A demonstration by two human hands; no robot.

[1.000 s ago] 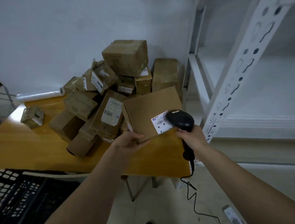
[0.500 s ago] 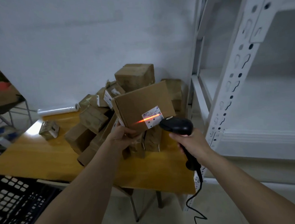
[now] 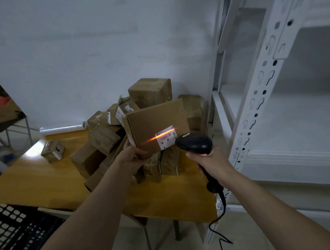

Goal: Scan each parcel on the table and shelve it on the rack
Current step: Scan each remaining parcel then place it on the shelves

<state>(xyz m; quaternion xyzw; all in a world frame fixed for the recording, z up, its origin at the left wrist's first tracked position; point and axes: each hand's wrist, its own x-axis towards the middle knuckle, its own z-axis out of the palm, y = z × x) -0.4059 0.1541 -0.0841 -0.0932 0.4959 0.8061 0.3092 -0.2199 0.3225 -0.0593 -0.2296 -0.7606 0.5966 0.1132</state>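
Flat parcel [image 3: 156, 125] held above the counter [image 3: 40, 179], tilted so its white label [image 3: 165, 137] faces the scanner [image 3: 195, 143]; an orange scan line crosses the label, so the scan step appears to be under way; left hand [image 3: 132, 157] pinches the parcel's lower corner, leaving the label clear; right hand [image 3: 212, 161] is wrapped around the scanner's handle, its head just beside the label; remaining parcels [image 3: 111, 138] lie heaped behind; rack [image 3: 292, 119] shelves in view hold nothing; a black crate [image 3: 17, 229] sits at lower left, contents not discernible.
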